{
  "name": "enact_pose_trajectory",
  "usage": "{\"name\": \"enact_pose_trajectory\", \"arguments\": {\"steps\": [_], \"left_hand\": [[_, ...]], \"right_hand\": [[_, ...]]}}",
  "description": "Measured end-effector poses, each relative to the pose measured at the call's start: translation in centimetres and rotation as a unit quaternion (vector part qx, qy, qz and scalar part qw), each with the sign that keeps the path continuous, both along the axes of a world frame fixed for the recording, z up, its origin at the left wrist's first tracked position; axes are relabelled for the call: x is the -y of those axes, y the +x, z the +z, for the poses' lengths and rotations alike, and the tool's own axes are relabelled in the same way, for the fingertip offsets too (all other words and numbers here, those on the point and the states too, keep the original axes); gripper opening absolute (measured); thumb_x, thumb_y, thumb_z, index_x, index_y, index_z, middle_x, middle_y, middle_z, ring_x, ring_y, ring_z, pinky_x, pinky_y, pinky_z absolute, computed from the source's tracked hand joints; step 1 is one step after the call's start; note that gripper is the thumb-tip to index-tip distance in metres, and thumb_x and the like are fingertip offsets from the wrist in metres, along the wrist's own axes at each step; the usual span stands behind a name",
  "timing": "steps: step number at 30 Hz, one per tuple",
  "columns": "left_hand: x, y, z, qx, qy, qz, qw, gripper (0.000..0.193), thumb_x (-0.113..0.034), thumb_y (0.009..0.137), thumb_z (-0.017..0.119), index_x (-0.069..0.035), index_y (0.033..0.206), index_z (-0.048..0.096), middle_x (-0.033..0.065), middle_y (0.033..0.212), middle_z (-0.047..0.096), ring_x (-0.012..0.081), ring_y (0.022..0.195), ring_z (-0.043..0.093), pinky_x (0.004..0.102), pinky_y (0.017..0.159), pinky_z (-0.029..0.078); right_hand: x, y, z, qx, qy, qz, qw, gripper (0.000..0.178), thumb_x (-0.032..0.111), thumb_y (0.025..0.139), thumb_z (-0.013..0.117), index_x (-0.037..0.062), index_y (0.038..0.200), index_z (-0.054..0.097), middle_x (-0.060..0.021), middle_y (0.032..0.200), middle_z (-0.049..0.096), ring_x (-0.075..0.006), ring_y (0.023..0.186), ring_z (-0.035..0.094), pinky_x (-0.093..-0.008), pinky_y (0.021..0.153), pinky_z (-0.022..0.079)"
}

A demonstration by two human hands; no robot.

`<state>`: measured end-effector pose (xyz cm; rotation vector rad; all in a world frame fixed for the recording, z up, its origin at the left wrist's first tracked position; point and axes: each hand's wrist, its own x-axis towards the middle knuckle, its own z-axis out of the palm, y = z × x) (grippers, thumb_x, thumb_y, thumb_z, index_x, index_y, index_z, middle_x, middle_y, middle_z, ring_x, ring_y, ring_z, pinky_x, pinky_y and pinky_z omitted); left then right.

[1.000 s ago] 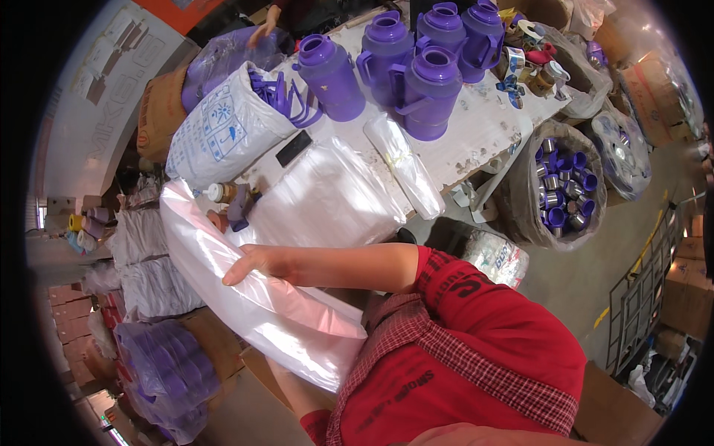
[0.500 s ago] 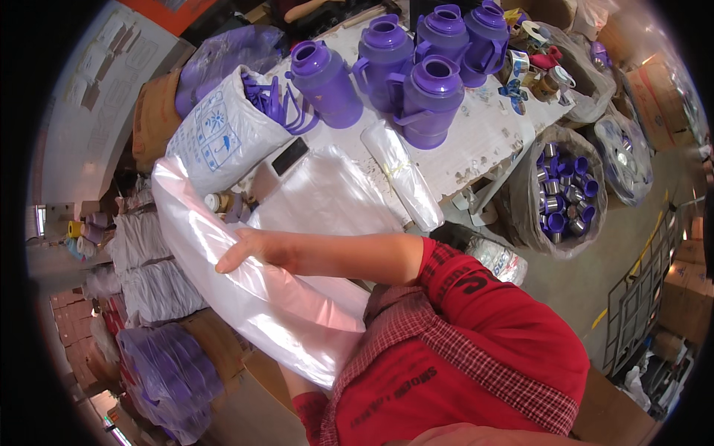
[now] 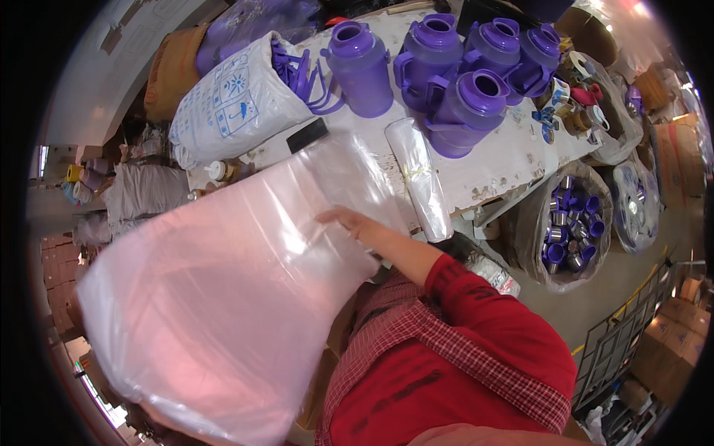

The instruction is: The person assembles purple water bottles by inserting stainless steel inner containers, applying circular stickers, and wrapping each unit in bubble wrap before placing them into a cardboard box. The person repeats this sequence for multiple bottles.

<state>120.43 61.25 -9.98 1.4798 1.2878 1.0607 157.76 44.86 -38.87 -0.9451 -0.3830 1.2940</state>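
A large see-through plastic bag (image 3: 201,297), tinted pink where it spreads, hangs off the table toward the lower left. My right hand (image 3: 348,221) is closed on its upper part, fingers pressed to the film. My left hand is hidden behind the plastic. More clear film (image 3: 349,167) lies flat on the table just beyond my right hand. Beside it is a rolled bundle of clear plastic (image 3: 420,178). Several purple vacuum flasks, among them one flask (image 3: 361,70) standing apart at the left, stand open-topped at the back of the table.
A white sack (image 3: 230,100) of purple handles lies at the back left, near a black phone (image 3: 307,135). Tape rolls (image 3: 576,67) sit at the table's right end. On the right, a large bag (image 3: 528,238) holds purple-and-steel cups. Cardboard boxes (image 3: 677,327) stand farther right.
The plastic has swung down and spread wide to the lower left from a long folded strip. My right hand has moved right along it. My left forearm has gone out of sight.
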Motion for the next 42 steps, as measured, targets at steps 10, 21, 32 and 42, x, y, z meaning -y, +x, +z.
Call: {"name": "enact_pose_trajectory", "arguments": {"steps": [10,21,32,42], "left_hand": [[1.5,0.1,9.2,-0.068,0.077,0.012,0.995,0.034,-0.011,0.090,0.060,0.007,0.118,0.056,0.0115,0.103,0.064,0.0194,0.084,0.063,0.0300,0.075,0.052],[-6.2,-0.7,6.4,-0.074,0.022,-0.044,0.996,0.032,-0.014,0.090,0.062,0.007,0.114,0.058,0.0106,0.097,0.065,0.0168,0.080,0.063,0.0269,0.072,0.051],[-19.7,-0.6,-21.9,-0.073,-0.150,-0.129,0.978,0.035,-0.010,0.086,0.066,0.007,0.116,0.059,0.0092,0.101,0.066,0.0169,0.086,0.062,0.0302,0.080,0.050],[-16.1,3.6,-40.6,-0.564,0.054,-0.428,0.704,0.081,-0.029,0.078,0.074,-0.016,0.146,0.034,0.0110,0.152,0.030,0.0313,0.140,0.028,0.0572,0.100,0.038]], "right_hand": [[-2.3,-9.9,-7.0,-0.477,-0.002,0.121,0.871,0.053,0.023,0.085,0.068,-0.0027,0.128,0.050,-0.0174,0.116,0.062,-0.0272,0.102,0.062,-0.0424,0.088,0.053],[2.2,-2.0,-10.6,-0.108,-0.300,-0.029,0.947,0.072,0.018,0.077,0.077,-0.0035,0.136,0.042,-0.0215,0.129,0.051,-0.0320,0.111,0.056,-0.0448,0.096,0.049],[5.7,10.9,-9.6,0.211,-0.368,-0.123,0.897,0.072,0.011,0.066,0.084,-0.0096,0.126,0.049,-0.0154,0.107,0.065,-0.0234,0.093,0.064,-0.0316,0.085,0.051],[4.8,7.7,-18.6,0.443,-0.464,-0.170,0.748,0.071,0.030,0.071,0.080,-0.0089,0.123,0.054,-0.0226,0.111,0.061,-0.0301,0.098,0.061,-0.0355,0.085,0.049]]}}
